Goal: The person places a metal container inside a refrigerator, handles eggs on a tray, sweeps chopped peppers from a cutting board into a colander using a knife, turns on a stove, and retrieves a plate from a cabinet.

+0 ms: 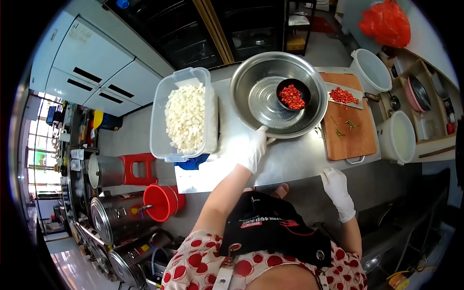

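Note:
My left hand (pixel 252 151), in a white glove, grips the near rim of a wide steel basin (pixel 244 121), thumb over the edge. Inside the basin, toward its right, sits a small black bowl (pixel 306 86) of chopped red chillies (pixel 292 97). My right hand (pixel 337 191), also gloved, hovers by the table's front edge, holding nothing, fingers loosely bent and apart. Right of the basin lies a wooden cutting board (pixel 355 141). A cleaver (pixel 358 98) rests on it with more chopped chillies (pixel 343 95) on the blade; green stems (pixel 340 133) lie nearby.
A clear plastic tub (pixel 209 106) of white cubes (pixel 186 118) stands left on the steel table (pixel 217 176), beside a blue cloth (pixel 191 162). White buckets (pixel 397 137) stand at the right. A red bucket (pixel 163 203) and red stool (pixel 137 168) are on the left floor.

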Demonstrator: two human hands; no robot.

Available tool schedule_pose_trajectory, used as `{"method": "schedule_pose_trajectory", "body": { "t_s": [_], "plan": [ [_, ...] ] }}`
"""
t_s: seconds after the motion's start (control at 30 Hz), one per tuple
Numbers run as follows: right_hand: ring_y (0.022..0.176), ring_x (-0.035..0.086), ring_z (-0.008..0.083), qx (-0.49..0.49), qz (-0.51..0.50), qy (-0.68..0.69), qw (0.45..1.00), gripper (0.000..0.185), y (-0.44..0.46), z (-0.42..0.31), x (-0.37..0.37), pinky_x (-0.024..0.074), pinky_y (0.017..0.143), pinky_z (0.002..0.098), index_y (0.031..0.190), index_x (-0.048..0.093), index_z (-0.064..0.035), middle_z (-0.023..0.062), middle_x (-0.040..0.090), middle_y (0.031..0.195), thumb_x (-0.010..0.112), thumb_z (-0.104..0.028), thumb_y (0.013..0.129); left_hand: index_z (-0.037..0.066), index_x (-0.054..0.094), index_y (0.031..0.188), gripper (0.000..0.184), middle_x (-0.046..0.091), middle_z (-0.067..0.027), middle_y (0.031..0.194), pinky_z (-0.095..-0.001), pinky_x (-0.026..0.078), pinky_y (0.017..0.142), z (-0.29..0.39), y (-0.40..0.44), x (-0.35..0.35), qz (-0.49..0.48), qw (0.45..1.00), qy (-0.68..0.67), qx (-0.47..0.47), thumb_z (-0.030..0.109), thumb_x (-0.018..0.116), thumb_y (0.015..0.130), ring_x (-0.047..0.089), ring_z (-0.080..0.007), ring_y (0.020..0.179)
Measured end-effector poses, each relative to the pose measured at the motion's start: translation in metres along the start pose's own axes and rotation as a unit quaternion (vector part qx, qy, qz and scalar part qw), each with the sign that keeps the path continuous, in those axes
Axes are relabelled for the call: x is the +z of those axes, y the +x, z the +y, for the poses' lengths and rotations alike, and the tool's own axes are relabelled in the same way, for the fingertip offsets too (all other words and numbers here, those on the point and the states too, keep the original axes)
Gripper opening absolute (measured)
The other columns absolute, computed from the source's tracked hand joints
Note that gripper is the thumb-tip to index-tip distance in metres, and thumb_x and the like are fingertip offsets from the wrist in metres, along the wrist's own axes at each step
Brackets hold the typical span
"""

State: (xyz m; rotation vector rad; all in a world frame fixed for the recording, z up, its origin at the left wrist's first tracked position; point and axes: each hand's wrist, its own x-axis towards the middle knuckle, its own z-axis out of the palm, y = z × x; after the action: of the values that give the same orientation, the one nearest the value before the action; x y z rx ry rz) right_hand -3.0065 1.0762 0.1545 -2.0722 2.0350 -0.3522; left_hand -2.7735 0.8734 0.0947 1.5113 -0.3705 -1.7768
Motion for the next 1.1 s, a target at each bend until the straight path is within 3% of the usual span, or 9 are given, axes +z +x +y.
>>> {"method": "schedule_pose_trajectory", "body": {
  "t_s": [0.17, 0.2, 0.3, 0.4, 0.53, 0.6, 0.7, 0.9, 1.1],
  "plan": [
    [0.07, 0.063, 0.0282, -0.033, -0.013, 0.009, 0.999, 0.016, 0.019, 0.01, 0.006, 0.0511, 0.06, 0.039, 0.09, 0.063, -0.0105, 0.0083, 0.063, 0.082, 0.054, -0.024, 0.087, -0.004, 0.054, 0.108, 0.027, 0.058, -0.0146, 0.107, -0.0414, 0.053, 0.08, -0.017, -0.024, -0.025, -0.059, 0.995, 0.021, 0.082, 0.015, 0.053, 0.089, 0.058, -0.0267, 0.097],
    [0.072, 0.063, 0.0289, -0.023, -0.046, 0.01, 0.999, 0.018, 0.022, 0.01, 0.004, 0.0513, 0.062, 0.0397, 0.089, 0.063, -0.0096, 0.0092, 0.063, 0.082, 0.053, -0.024, 0.088, -0.005, 0.054, 0.108, 0.03, 0.057, -0.0155, 0.109, -0.0424, 0.052, 0.082, -0.017, -0.011, -0.031, -0.027, 0.999, -0.034, 0.017, 0.019, 0.053, 0.09, 0.056, -0.0274, 0.1],
    [0.073, 0.063, 0.0302, 0.015, -0.052, 0.011, 0.998, 0.019, 0.023, 0.019, 0.01, 0.0509, 0.064, 0.0413, 0.087, 0.062, -0.008, 0.0105, 0.063, 0.082, 0.052, -0.024, 0.088, -0.001, 0.048, 0.123, 0.05, 0.054, -0.0127, 0.121, -0.043, 0.044, 0.093, -0.008, -0.028, -0.036, -0.099, 0.994, -0.034, -0.008, 0.037, 0.055, 0.091, 0.052, -0.027, 0.11],
    [0.074, 0.062, 0.0311, 0.062, -0.047, 0.006, 0.997, 0.02, 0.02, 0.023, 0.004, 0.0505, 0.065, 0.0418, 0.086, 0.062, -0.0071, 0.0115, 0.063, 0.081, 0.052, -0.024, 0.087, -0.009, 0.052, 0.11, 0.06, 0.053, -0.0174, 0.113, -0.0412, 0.052, 0.082, -0.005, -0.053, -0.038, -0.123, 0.992, 0.002, 0.005, 0.048, 0.052, 0.091, 0.059, -0.03, 0.094],
    [0.075, 0.062, 0.0314, 0.118, -0.001, 0.025, 0.993, 0.02, 0.002, 0.047, 0.003, 0.0497, 0.067, 0.0419, 0.087, 0.063, -0.0068, 0.0125, 0.063, 0.081, 0.052, -0.024, 0.087, -0.005, 0.055, 0.111, 0.052, 0.064, -0.0126, 0.095, -0.0316, 0.053, 0.069, -0.029, -0.039, -0.089, -0.267, 0.951, 0.124, -0.098, 0.043, 0.045, 0.095, 0.064, -0.0218, 0.078],
    [0.076, 0.062, 0.0313, 0.141, 0.021, 0.036, 0.989, 0.021, -0.008, 0.063, 0.002, 0.0494, 0.068, 0.0419, 0.088, 0.063, -0.0067, 0.0129, 0.063, 0.081, 0.052, -0.024, 0.087, -0.001, 0.061, 0.105, 0.038, 0.066, -0.0093, 0.083, -0.0248, 0.05, 0.059, -0.03, -0.063, -0.081, -0.2, 0.947, 0.228, -0.103, 0.033, 0.046, 0.097, 0.061, -0.0145, 0.067],
    [0.079, 0.062, 0.0313, 0.167, 0.057, 0.046, 0.983, 0.021, -0.005, 0.095, -0.013, 0.0494, 0.069, 0.0413, 0.091, 0.064, -0.0058, 0.0127, 0.064, 0.086, 0.052, -0.022, 0.086, 0.0, 0.065, 0.096, 0.02, 0.063, -0.0029, 0.074, -0.0189, 0.045, 0.055, -0.033, -0.081, -0.06, -0.209, 0.916, 0.339, -0.049, 0.018, 0.057, 0.093, 0.054, -0.0078, 0.06],
    [0.09, 0.06, 0.0306, 0.146, 0.171, 0.095, 0.97, 0.019, 0.055, 0.202, -0.042, 0.0482, 0.08, 0.0389, 0.098, 0.062, -0.0042, 0.0128, 0.063, 0.097, 0.056, -0.014, 0.084, -0.001, 0.063, 0.094, 0.014, 0.06, -0.0007, 0.072, -0.0181, 0.04, 0.054, -0.053, -0.084, 0.046, -0.199, 0.907, 0.353, 0.114, 0.011, 0.06, 0.089, 0.05, -0.0057, 0.059],
    [0.12, 0.043, 0.0331, 0.053, 0.172, -0.023, 0.983, 0.054, 0.175, 0.317, -0.072, 0.0363, 0.101, 0.0403, 0.129, 0.043, -0.0002, 0.0182, 0.049, 0.125, 0.059, -0.009, 0.079, 0.0, 0.064, 0.096, 0.013, 0.059, 0.0, 0.074, -0.0198, 0.044, 0.059, -0.087, -0.087, 0.138, -0.133, 0.904, 0.355, 0.199, 0.006, 0.064, 0.084, 0.051, -0.0064, 0.062]
  ]
}}
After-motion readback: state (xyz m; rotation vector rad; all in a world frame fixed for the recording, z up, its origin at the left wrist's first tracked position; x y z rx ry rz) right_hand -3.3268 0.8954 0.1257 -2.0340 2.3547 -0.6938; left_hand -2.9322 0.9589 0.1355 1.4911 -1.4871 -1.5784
